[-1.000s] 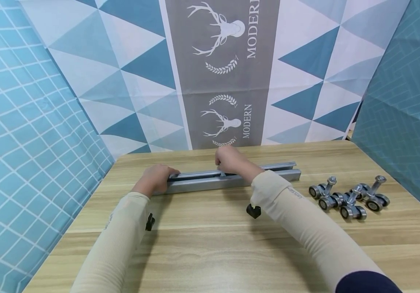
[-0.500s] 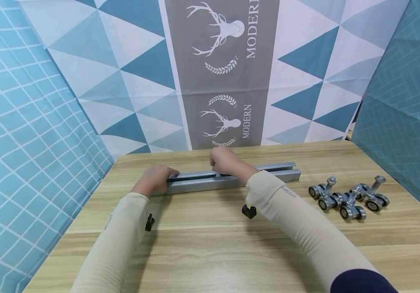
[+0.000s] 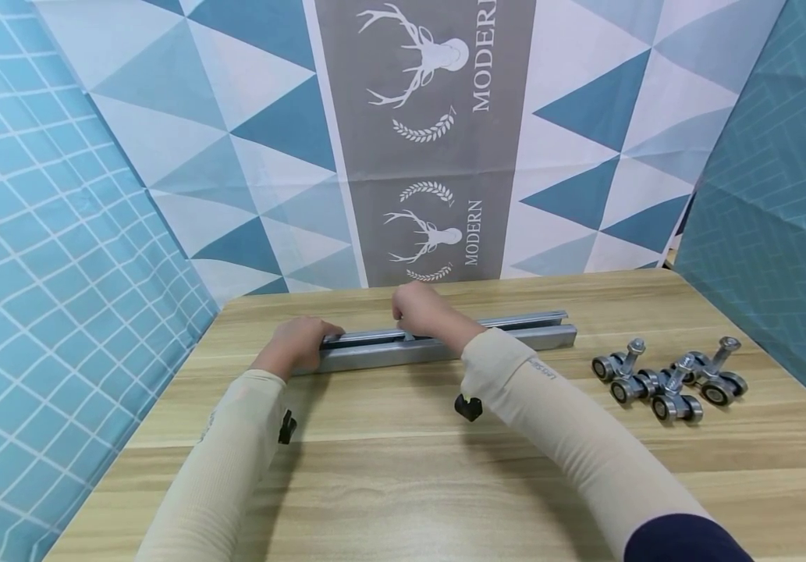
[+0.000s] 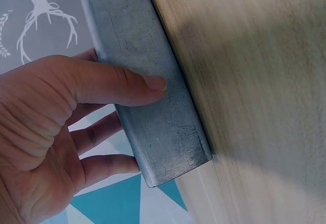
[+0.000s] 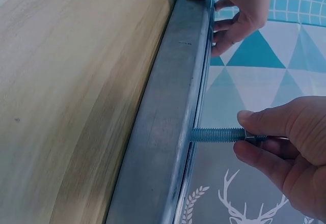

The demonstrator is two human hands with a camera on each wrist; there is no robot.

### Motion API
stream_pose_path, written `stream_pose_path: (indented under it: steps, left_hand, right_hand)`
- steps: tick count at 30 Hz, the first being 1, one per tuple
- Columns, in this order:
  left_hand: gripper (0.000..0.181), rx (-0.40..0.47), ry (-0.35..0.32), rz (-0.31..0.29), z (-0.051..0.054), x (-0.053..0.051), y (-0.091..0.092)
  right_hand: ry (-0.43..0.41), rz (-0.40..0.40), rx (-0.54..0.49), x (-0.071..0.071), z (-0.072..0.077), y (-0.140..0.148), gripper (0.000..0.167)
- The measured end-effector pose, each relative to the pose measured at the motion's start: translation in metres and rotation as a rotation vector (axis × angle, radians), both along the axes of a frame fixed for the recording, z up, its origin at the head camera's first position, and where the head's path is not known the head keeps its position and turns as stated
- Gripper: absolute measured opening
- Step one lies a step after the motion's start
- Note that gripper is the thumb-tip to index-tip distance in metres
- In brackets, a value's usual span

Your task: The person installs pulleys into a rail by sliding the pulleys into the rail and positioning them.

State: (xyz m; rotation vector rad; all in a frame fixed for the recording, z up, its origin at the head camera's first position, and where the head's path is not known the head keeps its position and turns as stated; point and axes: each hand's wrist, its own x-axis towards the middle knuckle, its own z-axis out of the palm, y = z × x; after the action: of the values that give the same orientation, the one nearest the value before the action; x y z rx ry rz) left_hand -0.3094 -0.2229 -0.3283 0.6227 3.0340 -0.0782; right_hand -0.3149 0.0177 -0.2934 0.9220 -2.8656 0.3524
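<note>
A grey metal channel rail [image 3: 388, 355] with a slot along its top lies across the table. My left hand [image 3: 295, 343] grips its left end; in the left wrist view the thumb lies on the rail's side face [image 4: 147, 127] and the other fingers reach behind. A threaded bolt [image 5: 216, 135] stands out of the slot. My right hand [image 5: 293, 150] pinches the nut [image 5: 250, 137] near the bolt's outer end between thumb and fingers. In the head view my right hand [image 3: 422, 309] is above the middle of the rail. Whatever the bolt joins inside the rail is hidden.
Three roller trolleys with upright bolts, such as the nearest trolley [image 3: 676, 394], stand together on the wooden table [image 3: 388, 484] at the right. Patterned cloth [image 3: 431, 140] hangs behind the table. A small black piece [image 3: 469, 407] shows beside my right sleeve.
My right hand has slid left along the rail, and the bolt has moved left with it. The left hand keeps its grip on the rail's end; the rail stays put.
</note>
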Motion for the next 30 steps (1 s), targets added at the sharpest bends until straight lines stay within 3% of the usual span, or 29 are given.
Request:
stream_pose_path:
  steps: [14, 20, 30]
  left_hand:
    - [0.061, -0.006, -0.013, -0.011, -0.002, 0.002, 0.001]
    - [0.061, 0.045, -0.019, -0.004, -0.001, 0.004, -0.002]
    - [0.062, 0.176, 0.001, -0.073, -0.001, 0.006, -0.022]
  right_hand:
    - [-0.004, 0.010, -0.005, 0.004, -0.002, -0.008, 0.006]
    - [0.009, 0.009, 0.002, 0.003, -0.003, -0.012, 0.009]
    - [0.000, 0.021, -0.020, 0.003, -0.002, -0.020, 0.005]
